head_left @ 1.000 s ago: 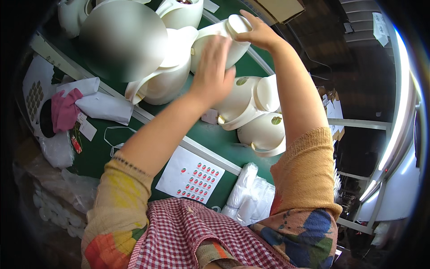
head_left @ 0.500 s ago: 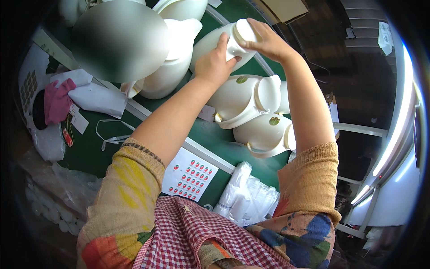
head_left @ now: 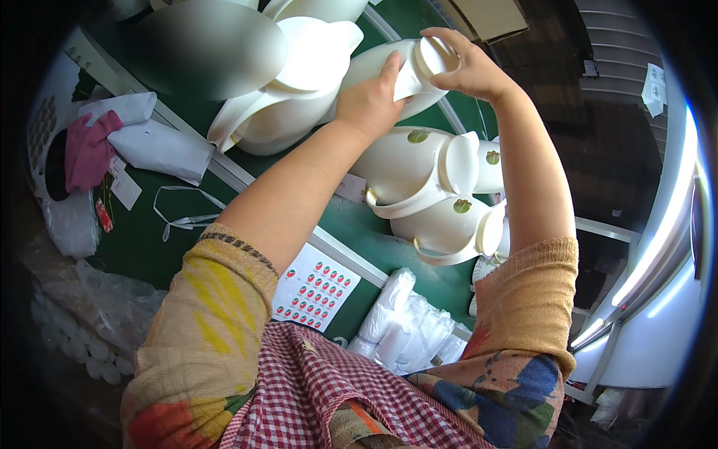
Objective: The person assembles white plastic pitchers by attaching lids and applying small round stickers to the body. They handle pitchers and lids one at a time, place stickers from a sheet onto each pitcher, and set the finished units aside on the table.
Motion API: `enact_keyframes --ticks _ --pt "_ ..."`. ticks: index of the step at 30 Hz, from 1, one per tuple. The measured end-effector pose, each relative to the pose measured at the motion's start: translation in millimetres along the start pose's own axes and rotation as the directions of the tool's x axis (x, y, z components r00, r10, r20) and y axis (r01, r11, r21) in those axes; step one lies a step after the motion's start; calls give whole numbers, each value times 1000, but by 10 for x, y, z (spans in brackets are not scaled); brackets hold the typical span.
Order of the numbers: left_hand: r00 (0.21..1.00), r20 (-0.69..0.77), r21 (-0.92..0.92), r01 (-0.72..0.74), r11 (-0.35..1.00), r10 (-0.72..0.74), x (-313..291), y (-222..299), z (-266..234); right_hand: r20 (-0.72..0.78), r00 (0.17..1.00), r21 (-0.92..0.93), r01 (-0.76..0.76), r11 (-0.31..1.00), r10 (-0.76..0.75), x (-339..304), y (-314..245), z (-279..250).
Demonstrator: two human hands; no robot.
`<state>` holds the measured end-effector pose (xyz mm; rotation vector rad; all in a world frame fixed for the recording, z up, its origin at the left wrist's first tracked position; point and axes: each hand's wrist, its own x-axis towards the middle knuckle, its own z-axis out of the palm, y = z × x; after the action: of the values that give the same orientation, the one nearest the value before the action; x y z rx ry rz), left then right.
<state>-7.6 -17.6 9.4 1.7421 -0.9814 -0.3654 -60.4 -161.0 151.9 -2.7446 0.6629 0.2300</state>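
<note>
A white jug (head_left: 369, 66) lies on its side at the top of the view, its round lid end turned to the right. My left hand (head_left: 372, 103) is closed on its body, with the thumb stretched along the side. My right hand (head_left: 476, 69) curls around the rim of the round white lid (head_left: 440, 61), thumb below and fingers above. Just below lie more white jugs with handles; the nearer jug (head_left: 441, 223) and the one behind it (head_left: 396, 156) carry small green-gold stickers. Another white jug (head_left: 288, 112) stands to the left of my left hand.
Metal strips (head_left: 340, 253) cross the green table (head_left: 359, 226). A sheet of red round stickers (head_left: 314, 288) and rolled clear plastic bags (head_left: 404, 322) lie near me. To the left are white wrapping (head_left: 161, 150) and a pink cloth (head_left: 88, 150). A cardboard box (head_left: 490, 16) sits far right.
The whole view has shifted a little, so the jugs and my hands appear farther right. Both hands keep their hold on the jug and its lid.
</note>
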Motion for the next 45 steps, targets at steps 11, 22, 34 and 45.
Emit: enact_keyframes --ticks 11,22,34,45 --pt "1000 29 25 0 1000 -1 70 -15 10 -31 987 -54 156 986 -158 -30 7 -141" --pt "1000 6 13 -31 999 31 50 -3 62 -69 982 -139 165 976 -176 -129 193 46" --pt "999 27 21 -40 999 40 46 46 104 -434 882 -463 -45 885 -182 -99 497 149" --pt "1000 6 40 -24 999 24 48 22 147 -347 938 -354 -116 928 -15 -310 461 274"
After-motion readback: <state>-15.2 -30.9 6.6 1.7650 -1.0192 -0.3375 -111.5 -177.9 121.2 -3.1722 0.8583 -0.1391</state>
